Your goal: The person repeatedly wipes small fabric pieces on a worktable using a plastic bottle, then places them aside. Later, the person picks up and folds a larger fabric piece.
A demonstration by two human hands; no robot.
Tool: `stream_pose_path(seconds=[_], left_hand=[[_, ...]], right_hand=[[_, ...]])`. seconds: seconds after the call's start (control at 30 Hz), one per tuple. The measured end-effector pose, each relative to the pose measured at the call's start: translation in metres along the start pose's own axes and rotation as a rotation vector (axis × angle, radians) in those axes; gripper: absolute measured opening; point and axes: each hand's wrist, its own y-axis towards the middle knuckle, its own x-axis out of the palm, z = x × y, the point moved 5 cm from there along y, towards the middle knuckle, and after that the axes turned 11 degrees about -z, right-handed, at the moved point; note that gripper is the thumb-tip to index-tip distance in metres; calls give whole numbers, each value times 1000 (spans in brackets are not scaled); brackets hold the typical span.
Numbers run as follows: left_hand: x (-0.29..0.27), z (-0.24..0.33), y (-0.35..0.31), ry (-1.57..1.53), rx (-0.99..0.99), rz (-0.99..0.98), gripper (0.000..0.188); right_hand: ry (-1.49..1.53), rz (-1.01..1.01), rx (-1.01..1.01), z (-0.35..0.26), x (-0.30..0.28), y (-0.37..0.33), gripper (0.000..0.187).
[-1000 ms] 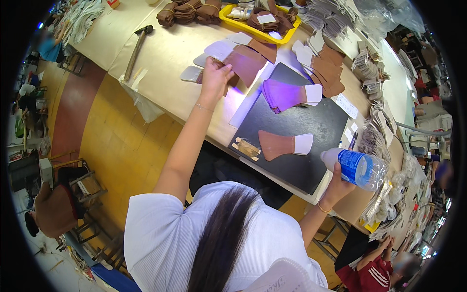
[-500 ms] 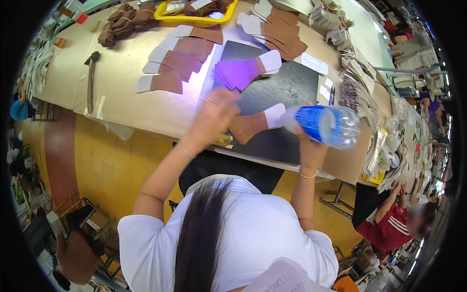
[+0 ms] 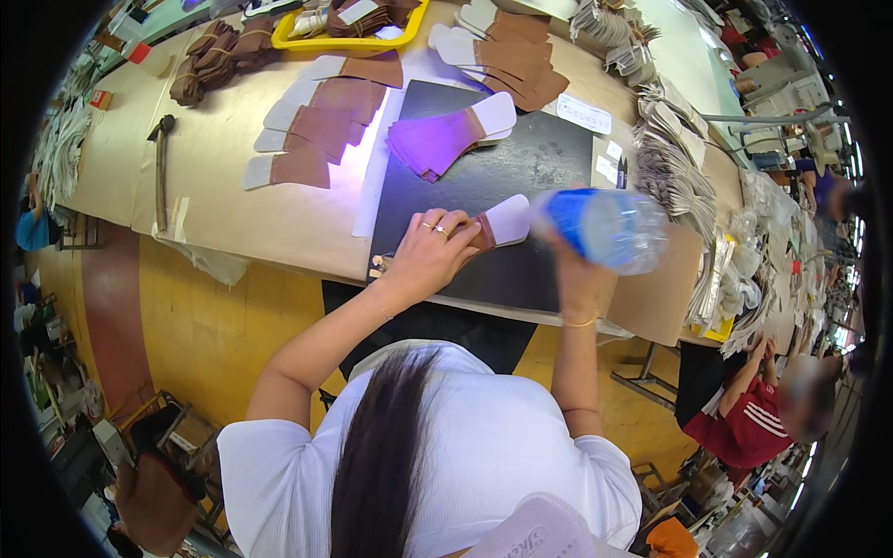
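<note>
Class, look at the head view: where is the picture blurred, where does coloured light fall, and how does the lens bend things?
Head view: the plastic bottle in the right hand is smeared by motion; violet light tints the stacked pieces on the black mat; the table edge bows with fisheye distortion; the corners are black.

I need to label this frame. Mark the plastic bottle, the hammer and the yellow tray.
plastic bottle [image 3: 605,228], head view, on its blue label, held in the right hand.
hammer [image 3: 161,181], head view, on its handle.
yellow tray [image 3: 321,43], head view, on its front rim.
</note>
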Motion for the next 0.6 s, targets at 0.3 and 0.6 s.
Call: stream_pose_path(seconds=[0.3, 0.6], left_hand=[[1, 0, 3, 21, 5, 14, 38], [-4, 1, 2, 16, 34, 27, 32]], right_hand=[[90, 29, 269, 26, -13, 13, 31], [-137, -34, -76, -1, 21, 19, 54]])
